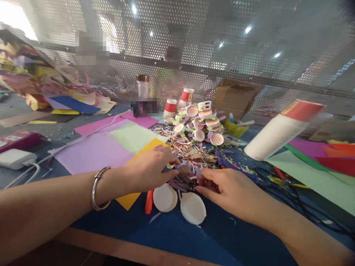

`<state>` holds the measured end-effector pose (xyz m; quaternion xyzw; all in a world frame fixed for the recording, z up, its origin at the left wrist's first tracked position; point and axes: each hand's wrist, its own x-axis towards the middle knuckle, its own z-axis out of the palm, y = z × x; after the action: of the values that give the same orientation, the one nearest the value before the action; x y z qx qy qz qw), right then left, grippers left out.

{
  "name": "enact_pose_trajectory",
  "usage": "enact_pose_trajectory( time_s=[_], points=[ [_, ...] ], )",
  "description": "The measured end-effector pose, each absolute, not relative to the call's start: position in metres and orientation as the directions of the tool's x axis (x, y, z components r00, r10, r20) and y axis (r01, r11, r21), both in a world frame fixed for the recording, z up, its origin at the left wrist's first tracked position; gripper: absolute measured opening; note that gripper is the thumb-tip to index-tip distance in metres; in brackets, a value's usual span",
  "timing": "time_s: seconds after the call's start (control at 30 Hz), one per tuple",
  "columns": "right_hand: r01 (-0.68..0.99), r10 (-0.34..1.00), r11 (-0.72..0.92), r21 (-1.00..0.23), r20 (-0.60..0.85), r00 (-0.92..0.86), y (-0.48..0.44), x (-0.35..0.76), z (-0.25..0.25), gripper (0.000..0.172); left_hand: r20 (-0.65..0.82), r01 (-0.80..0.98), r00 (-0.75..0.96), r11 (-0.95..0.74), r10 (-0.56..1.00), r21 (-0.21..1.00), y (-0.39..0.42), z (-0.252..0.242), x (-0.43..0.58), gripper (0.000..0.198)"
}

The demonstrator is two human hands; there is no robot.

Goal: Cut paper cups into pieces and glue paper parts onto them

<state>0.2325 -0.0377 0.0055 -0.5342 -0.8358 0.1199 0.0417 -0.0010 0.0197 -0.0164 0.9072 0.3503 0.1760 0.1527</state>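
Note:
My left hand [151,167], with a silver bangle at the wrist, hovers over the near edge of a heap of paper scraps [194,155]. Its thumb and fingers are apart, with nothing visibly gripped. My right hand [222,184] is at the heap's right near side, fingers curled and thumb closed toward them. Something small and dark is at its fingertips, too hidden to name. Just below the hands lie two white paper discs [193,208], resembling cup bottoms, and an orange-red stick-like object [149,202]. Behind the scraps, several cut cup pieces with printed round bottoms [198,123] are piled up.
A leaning stack of paper cups [283,129] stands at right, near black cables [294,207] and coloured sheets [318,181]. Purple paper [94,153] and a white charger [16,159] lie left. Behind are a jar [142,87], a cardboard box [233,98] and perforated metal mesh [194,37].

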Motion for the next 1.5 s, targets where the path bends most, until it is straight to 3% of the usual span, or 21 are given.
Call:
enact_pose_trajectory(
  time_s=[0.17, 0.3, 0.43, 0.53, 0.63, 0.7, 0.83, 1.0, 1.13, 1.23, 1.33, 1.4, 1.5],
  points=[
    [0.878, 0.89, 0.43, -0.209, -0.065, -0.452, -0.037, 0.233, 0.005, 0.02, 0.123, 0.63, 0.692, -0.678, 0.712, 0.379, 0.023, -0.006, 0.019, 0.022],
    [0.879, 0.889, 0.446, -0.168, -0.026, -0.457, -0.035, 0.236, 0.005, 0.019, 0.076, 0.624, 0.698, -0.657, 0.712, 0.422, 0.028, -0.003, 0.036, 0.009],
    [0.875, 0.895, 0.439, -0.205, 0.01, -0.447, -0.034, 0.239, 0.007, 0.018, 0.096, 0.591, 0.689, -0.633, 0.718, 0.5, 0.032, 0.0, 0.041, 0.006],
    [0.871, 0.908, 0.415, -0.263, 0.06, -0.414, -0.034, 0.24, 0.008, 0.019, 0.133, 0.518, 0.663, -0.58, 0.736, 0.629, 0.034, 0.002, 0.036, 0.011],
    [0.852, 0.925, 0.379, -0.361, 0.124, -0.359, -0.033, 0.241, 0.008, 0.02, 0.182, 0.333, 0.625, -0.471, 0.759, 0.817, 0.032, -0.001, 0.029, 0.011],
    [0.815, 0.931, 0.364, -0.451, 0.163, -0.326, -0.033, 0.242, 0.008, 0.019, 0.222, 0.227, 0.605, -0.433, 0.764, 0.873, 0.029, -0.003, 0.027, 0.01],
    [0.719, 0.92, 0.392, -0.574, 0.233, -0.315, -0.033, 0.242, 0.01, 0.017, 0.348, 0.167, 0.589, -0.531, 0.73, 0.831, 0.02, -0.004, 0.027, 0.005],
    [0.702, 0.88, 0.473, -0.533, 0.254, -0.401, -0.037, 0.242, 0.011, 0.012, 0.421, 0.185, 0.633, -0.655, 0.649, 0.732, 0.01, -0.003, 0.027, 0.009],
    [0.749, 0.873, 0.487, -0.449, 0.245, -0.422, -0.04, 0.244, 0.01, 0.009, 0.298, 0.144, 0.667, -0.51, 0.683, 0.848, 0.011, -0.005, 0.025, 0.008],
    [0.751, 0.885, 0.464, -0.47, 0.218, -0.41, -0.04, 0.243, 0.01, 0.011, 0.221, 0.106, 0.673, -0.388, 0.705, 0.916, 0.013, -0.008, 0.026, 0.006],
    [0.736, 0.911, 0.405, -0.542, 0.175, -0.373, -0.038, 0.241, 0.009, 0.017, 0.241, 0.039, 0.664, -0.355, 0.708, 0.934, 0.012, -0.009, 0.028, 0.009],
    [0.721, 0.914, 0.396, -0.569, 0.168, -0.37, -0.037, 0.24, 0.008, 0.012, 0.272, -0.04, 0.666, -0.332, 0.695, 0.943, 0.011, -0.007, 0.029, 0.011],
    [0.717, 0.896, 0.441, -0.54, 0.211, -0.392, -0.035, 0.241, 0.007, 0.025, 0.287, -0.133, 0.646, -0.266, 0.707, 0.955, 0.01, -0.003, 0.029, 0.013]
  ],
)
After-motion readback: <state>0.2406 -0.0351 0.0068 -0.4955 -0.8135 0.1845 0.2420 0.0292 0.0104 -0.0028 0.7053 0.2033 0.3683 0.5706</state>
